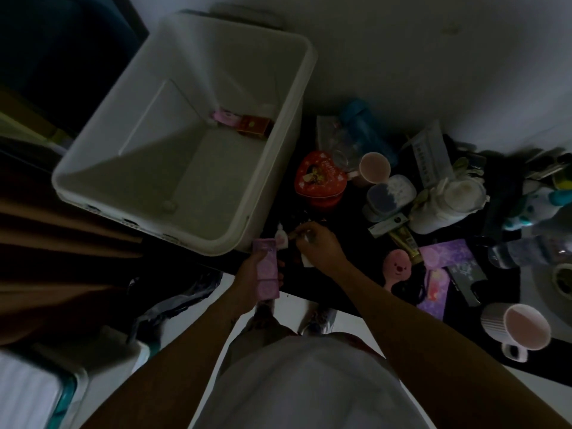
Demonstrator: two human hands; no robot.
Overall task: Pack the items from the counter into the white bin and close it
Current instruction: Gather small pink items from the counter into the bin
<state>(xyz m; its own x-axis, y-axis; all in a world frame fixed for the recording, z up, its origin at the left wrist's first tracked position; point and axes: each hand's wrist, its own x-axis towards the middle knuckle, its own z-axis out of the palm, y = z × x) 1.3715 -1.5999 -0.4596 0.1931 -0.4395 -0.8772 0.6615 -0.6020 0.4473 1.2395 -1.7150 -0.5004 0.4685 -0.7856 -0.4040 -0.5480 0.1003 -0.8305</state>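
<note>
The white bin (272, 187) stands open on the left of the dark counter, with a pink item (223, 116) and a red box (254, 126) lying in its far corner. My left hand (247, 274) holds a tall pink-purple box (266, 267) upright just below the bin's near corner. My right hand (320, 247) is beside it, fingers pinched on a small white bottle (282, 239). A red heart-shaped tin (320, 181), a pink mug (373, 168) and a purple box (445, 253) lie on the counter to the right.
The counter right of the bin is crowded: a blue bottle (365, 128), white pouches (445, 202), a pink brush (396, 269), a clear bottle (526, 249) and a second mug (523, 329). A brown curtain (62, 258) hangs at left. The white floor and my shoes show below.
</note>
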